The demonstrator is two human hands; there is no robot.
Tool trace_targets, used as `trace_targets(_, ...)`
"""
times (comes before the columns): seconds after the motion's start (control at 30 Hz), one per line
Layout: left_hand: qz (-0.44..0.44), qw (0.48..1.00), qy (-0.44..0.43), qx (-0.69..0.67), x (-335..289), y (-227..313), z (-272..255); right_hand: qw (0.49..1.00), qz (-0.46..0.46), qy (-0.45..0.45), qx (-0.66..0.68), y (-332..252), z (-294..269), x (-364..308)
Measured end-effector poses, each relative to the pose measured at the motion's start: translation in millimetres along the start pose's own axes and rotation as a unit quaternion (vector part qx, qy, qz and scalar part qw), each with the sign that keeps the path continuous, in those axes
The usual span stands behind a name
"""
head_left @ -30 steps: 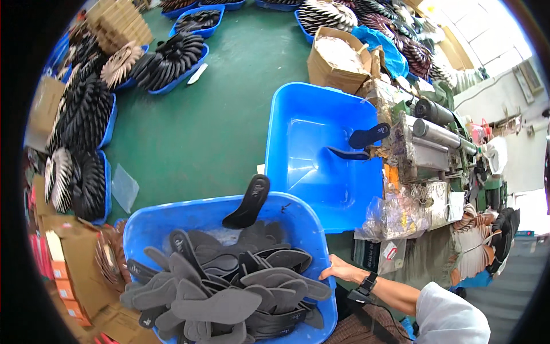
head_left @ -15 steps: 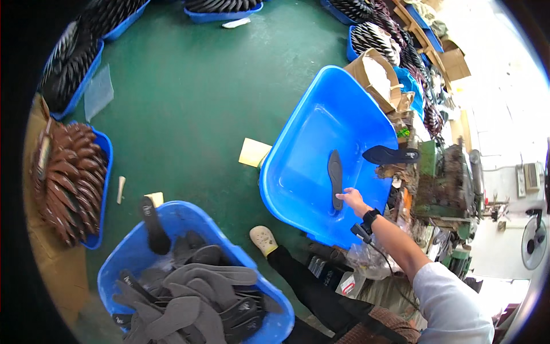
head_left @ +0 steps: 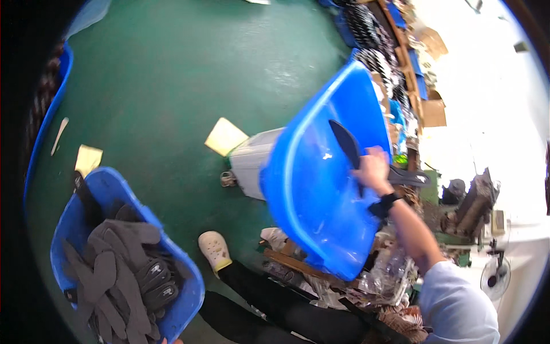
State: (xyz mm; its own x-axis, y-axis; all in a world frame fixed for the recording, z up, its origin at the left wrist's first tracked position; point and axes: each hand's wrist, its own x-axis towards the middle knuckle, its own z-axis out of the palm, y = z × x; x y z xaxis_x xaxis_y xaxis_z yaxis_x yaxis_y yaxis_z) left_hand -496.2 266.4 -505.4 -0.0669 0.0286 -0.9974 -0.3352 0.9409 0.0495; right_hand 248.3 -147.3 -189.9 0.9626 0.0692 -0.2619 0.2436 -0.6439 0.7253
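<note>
My right hand (head_left: 373,169) is closed around a dark, narrow shoe insole (head_left: 344,140) inside a large blue tub (head_left: 286,189). A second dark insole (head_left: 409,177) lies across the tub's right rim, just beyond my hand. At the lower left, a smaller blue tub (head_left: 186,275) holds a heap of grey and black insoles (head_left: 112,269). One black insole (head_left: 87,198) leans against its far inner wall. Only a sliver of my left hand (head_left: 172,341) shows at that tub's near edge; its fingers are mostly cut off by the frame.
A grey bin (head_left: 252,163) stands beneath the large tub, with a yellow sheet (head_left: 226,136) beside it. Stacked tubs of dark pieces (head_left: 366,28) and cardboard boxes (head_left: 433,109) line the right side. Machinery (head_left: 472,212) and a fan (head_left: 494,278) stand farther right. My clog (head_left: 215,250) is between the tubs.
The view has shifted and turned. My right hand has moved up and farther right over the large tub, and the insole at its fingers has lifted and tilted. My left fingertips have come into view.
</note>
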Motion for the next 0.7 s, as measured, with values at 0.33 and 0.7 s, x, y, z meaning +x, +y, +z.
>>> trace_targets(0.33,0.186,0.981,0.048,-0.001,-11.3,45.8,-17.3,0.971,0.061,-0.145,0.181,105.6,55.2,18.1)
trace_targets(0.7,0.136,0.937,0.034,0.319,-180.3,0.2,15.3,0.754,-0.162,0.071,0.633,-118.8,-179.1,-141.1)
